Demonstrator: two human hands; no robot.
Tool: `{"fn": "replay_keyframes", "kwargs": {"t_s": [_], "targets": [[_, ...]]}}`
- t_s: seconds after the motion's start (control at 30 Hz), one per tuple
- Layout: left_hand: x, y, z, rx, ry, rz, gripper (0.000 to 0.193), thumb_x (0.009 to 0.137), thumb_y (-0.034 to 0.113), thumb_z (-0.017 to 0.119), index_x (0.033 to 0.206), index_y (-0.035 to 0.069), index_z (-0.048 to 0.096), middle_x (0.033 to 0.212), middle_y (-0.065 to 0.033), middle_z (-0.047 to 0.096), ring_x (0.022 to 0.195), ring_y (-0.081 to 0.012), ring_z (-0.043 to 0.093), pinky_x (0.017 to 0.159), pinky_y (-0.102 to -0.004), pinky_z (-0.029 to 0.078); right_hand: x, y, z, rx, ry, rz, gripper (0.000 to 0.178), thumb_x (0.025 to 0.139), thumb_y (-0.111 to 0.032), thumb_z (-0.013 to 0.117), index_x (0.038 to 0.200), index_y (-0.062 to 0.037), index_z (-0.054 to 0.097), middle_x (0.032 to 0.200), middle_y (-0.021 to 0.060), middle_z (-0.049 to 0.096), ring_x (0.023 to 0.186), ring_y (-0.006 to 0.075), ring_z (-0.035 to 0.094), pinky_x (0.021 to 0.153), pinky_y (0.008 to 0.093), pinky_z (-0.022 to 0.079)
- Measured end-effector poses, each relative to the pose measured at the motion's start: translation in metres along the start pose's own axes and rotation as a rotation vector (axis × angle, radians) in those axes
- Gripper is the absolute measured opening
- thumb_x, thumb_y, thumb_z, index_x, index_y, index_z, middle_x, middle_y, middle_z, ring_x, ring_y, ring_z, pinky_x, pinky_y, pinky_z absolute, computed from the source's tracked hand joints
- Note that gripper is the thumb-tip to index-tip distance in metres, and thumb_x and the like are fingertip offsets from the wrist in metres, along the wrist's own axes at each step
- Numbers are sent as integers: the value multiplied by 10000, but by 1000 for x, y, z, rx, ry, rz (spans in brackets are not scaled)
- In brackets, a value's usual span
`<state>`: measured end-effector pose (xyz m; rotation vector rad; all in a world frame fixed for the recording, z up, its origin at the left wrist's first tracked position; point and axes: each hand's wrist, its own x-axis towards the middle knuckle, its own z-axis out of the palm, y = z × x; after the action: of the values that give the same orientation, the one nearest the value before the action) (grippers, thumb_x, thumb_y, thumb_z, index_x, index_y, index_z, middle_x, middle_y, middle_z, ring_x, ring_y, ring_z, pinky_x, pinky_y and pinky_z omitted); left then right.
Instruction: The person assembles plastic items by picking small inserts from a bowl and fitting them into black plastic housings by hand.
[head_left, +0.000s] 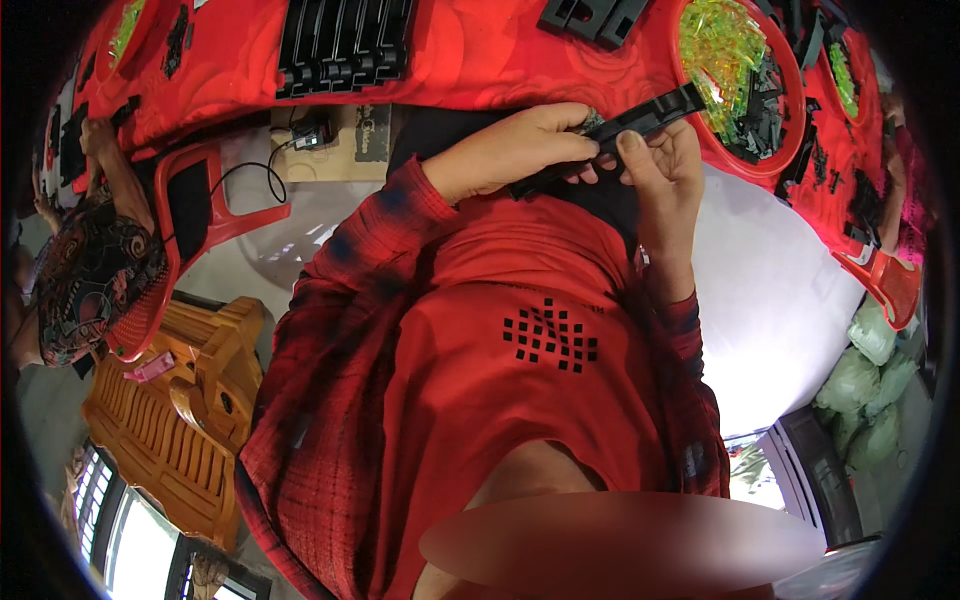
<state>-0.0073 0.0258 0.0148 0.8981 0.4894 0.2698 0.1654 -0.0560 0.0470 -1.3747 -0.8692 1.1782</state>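
Black bars (pixel 345 45): on the red tablecloth (pixel 480 50).
Left hand (pixel 525 150): fingers curled closed around the lower end of a black strip (pixel 658 109).
Black strip: above the lap, slanting up rightward.
Right hand (pixel 662 170): thumb and fingers closed on its middle.
Red tub (pixel 799 110): yellow-green bits and black pieces inside.

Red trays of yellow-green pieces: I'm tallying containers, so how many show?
3: a large tray at upper right, second tray at upper left, third tray at far right. Others may be hidden.
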Motion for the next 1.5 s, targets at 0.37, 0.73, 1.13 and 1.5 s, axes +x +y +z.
{"fn": "replay_keyframes", "kwargs": {"t_s": [0.37, 0.73, 1.13, 1.5], "targets": [[-9, 13, -2, -70, -87, -47, 389, 946, 84, 514, 1318, -31, 511, 1193, -154, 651, 1042, -202, 666, 916, -317, 539, 6, 2, -7, 9, 30, 112, 269, 927, -168, 698, 1107, -4, 583, 874, -8, 600, 680, 51, 518, 606, 193, 413], [-19, 16, -8, -349, -174, -42, 376, 932, 68, 510, 1273, -89, 528, 1190, -177, 644, 1089, -251, 670, 977, -320, 533, 9, 1, -6, 96, 40, 184, 308, 916, -221, 713, 1101, -5, 594, 829, -20, 584, 643, 51, 494, 586, 196, 383], [-8, -8, 6, 183, 151, 100, 196, 1027, 180, 523, 1086, 10, 601, 944, -27, 648, 873, -98, 623, 797, -245, 515, 1, -3, 1, -28, -97, 53, 371, 920, -155, 713, 1203, -15, 519, 962, 28, 654, 787, 82, 614, 620, 191, 437], [-14, -10, 17, 238, 264, 115, 174, 1024, 181, 535, 1050, 23, 604, 920, -29, 674, 798, -70, 611, 725, -235, 516, 7, -18, 3, -170, 77, -135, 431, 1013, -212, 580, 1342, 26, 439, 1022, 71, 581, 753, 78, 573, 634, 195, 466]]}}
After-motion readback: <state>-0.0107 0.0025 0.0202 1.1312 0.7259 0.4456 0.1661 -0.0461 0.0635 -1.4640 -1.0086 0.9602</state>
